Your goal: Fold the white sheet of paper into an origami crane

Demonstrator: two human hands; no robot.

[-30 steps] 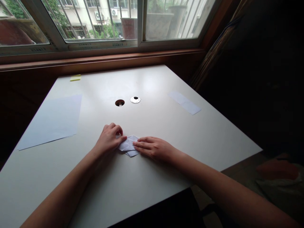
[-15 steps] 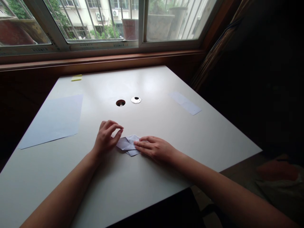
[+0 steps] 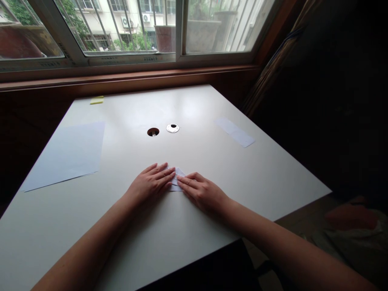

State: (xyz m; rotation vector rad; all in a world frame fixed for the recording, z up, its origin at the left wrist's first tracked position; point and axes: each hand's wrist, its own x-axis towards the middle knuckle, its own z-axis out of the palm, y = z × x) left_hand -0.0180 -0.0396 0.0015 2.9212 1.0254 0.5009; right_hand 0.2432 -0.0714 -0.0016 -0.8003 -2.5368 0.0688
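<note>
Clock centred on the folded paper [image 3: 180, 171], 12 toward the window [image 3: 133, 60]. The paper lay on the white tabletop [image 3: 182, 234], between and under both grips, mostly covered. Step in hand, my read: pressing the folded layers flat.

Left grip [image 3: 151, 180] at 9: palm down, fingers slightly spread, tips over the paper, no pinch seen. Right grip [image 3: 204, 193] at 4: fingers pressed together, tips on the paper, just beside the left's. Its thumb was hidden; couldn't tell if it pinched anything.

Next move, I'd say, called for one side pinned and even pressure along the fold. Thin stock, likely to skew if either side dragged. Fingers masked most of the paper, so edge alignment couldn't be checked; that was the main thing in the way.

Around: large sheets [image 3: 66, 153] between 9 and 10, well apart. Yellow slip [image 3: 97, 100] between 10 and 11, near the far edge. Round hole [image 3: 153, 132] at 11, ring-shaped cover [image 3: 169, 129] near it at 12. Creased paper strip [image 3: 235, 132] at 2. None of these blocked the work. Reddish thing [image 3: 350, 216] off the tabletop past 3, too dim to identify.
</note>
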